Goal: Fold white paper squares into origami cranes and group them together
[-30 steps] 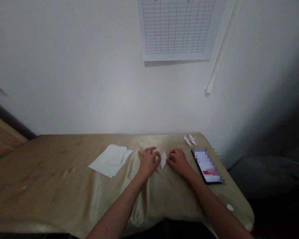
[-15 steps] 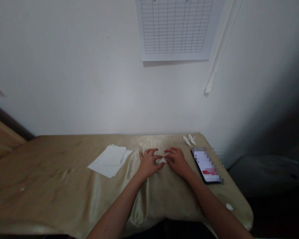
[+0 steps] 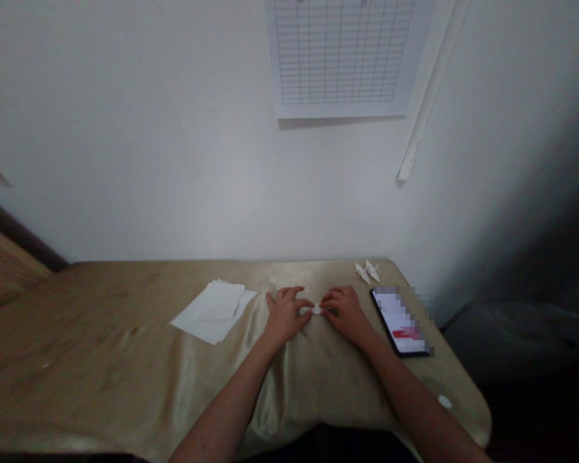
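At the far left, a wooden panel (image 3: 9, 267) is standing beyond the table (image 3: 101, 341), whose satiny cloth is spreading widely toward the sheets. The table's far edge is running along the white wall (image 3: 174, 161), limiting reach forward.

A fanned stack of white sheets (image 3: 207, 313) is lying well inside both long edges, with a strip of rumpled cloth separating it from the left hand (image 3: 284, 316). That hand is pinching the left end of a small folded paper (image 3: 317, 309) between thumb and forefinger, its other fingers spreading loosely. The folded paper is sitting between the two hands, well apart from the near edge. The right hand (image 3: 346, 313) is pinching its right end, the fingers bunching close together.

Beyond it, two small paper figures (image 3: 371, 271) are resting side by side near the far right corner. A phone (image 3: 396, 325) is lying aslant near the right edge, narrowing the room beside the right forearm. A white scrap (image 3: 444, 402) is lying by the near right corner.
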Available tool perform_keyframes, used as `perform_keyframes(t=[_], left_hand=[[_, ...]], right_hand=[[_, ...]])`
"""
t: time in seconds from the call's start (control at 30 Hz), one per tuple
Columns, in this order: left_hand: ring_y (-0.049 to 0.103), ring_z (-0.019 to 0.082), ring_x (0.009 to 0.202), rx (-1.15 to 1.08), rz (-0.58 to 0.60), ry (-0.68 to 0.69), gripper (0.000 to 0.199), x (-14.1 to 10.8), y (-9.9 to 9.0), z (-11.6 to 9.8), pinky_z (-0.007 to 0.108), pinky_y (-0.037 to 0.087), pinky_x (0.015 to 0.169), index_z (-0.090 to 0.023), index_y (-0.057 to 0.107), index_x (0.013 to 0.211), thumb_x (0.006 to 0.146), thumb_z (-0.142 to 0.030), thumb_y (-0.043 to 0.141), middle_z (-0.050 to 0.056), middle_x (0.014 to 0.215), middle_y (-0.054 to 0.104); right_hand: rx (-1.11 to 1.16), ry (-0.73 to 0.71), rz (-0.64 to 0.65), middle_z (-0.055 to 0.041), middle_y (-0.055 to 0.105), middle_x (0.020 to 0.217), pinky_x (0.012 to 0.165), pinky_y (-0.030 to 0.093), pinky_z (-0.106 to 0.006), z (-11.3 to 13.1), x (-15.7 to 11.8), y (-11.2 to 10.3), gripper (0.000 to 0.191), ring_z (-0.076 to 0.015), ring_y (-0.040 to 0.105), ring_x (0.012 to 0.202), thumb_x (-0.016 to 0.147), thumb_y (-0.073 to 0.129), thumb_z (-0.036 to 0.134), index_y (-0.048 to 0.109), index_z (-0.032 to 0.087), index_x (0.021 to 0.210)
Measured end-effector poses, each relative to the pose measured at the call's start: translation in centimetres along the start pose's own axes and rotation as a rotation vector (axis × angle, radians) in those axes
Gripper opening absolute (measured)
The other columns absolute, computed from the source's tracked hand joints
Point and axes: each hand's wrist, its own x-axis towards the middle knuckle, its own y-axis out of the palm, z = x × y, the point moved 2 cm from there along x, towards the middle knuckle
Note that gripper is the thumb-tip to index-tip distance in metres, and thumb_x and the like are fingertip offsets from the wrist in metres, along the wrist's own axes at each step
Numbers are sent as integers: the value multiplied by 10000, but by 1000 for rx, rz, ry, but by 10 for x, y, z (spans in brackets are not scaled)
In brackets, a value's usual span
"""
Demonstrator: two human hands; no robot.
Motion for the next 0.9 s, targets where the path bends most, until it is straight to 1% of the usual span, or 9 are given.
perform_keyframes(t=[0.13, 0.3, 0.53, 0.77, 0.9], left_hand=[[386, 340, 1381, 10, -5, -3, 183, 0, 3, 2, 792, 29, 1131, -424, 771, 1031, 853, -413, 729, -5, 1460, 551], [400, 340, 1378, 12, -5, 0, 215, 0, 4, 3, 804, 45, 1118, -430, 758, 1046, 833, -398, 759, -8, 1457, 558], [424, 317, 1360, -16, -28, 41, 230, 1, 6, 2, 777, 31, 1144, -406, 753, 1046, 822, -357, 774, -8, 1418, 584], [448, 309, 1338, -24, -21, 32, 96, 2, 6, -1, 761, 29, 1159, -365, 779, 929, 837, -341, 765, 0, 1378, 612], [462, 304, 1327, -32, -38, 14, 59, 3, 6, 0, 772, 45, 1146, -362, 781, 900, 849, -352, 754, -6, 1360, 625]], right_hand=[[-6, -44, 16, -17, 734, 1100, 1197, 116, -581, 2, 0, -1, 165, -247, 521, 1232, 888, 658, 218, 771, 303, 972], [25, -53, 1, -18, 748, 1101, 1201, 94, -584, 3, 0, -1, 184, -251, 511, 1263, 891, 654, 199, 760, 290, 1011], [13, -45, 4, -14, 761, 1071, 1189, 94, -605, 1, 1, 1, 138, -260, 521, 1270, 886, 672, 228, 771, 301, 948], [21, -38, 3, -11, 757, 1064, 1193, 58, -605, 2, 0, 1, 130, -257, 515, 1272, 893, 651, 241, 763, 297, 930], [32, 5, -7, -20, 751, 1061, 1192, 48, -598, 4, 1, 2, 137, -259, 515, 1262, 904, 626, 238, 751, 275, 944]])
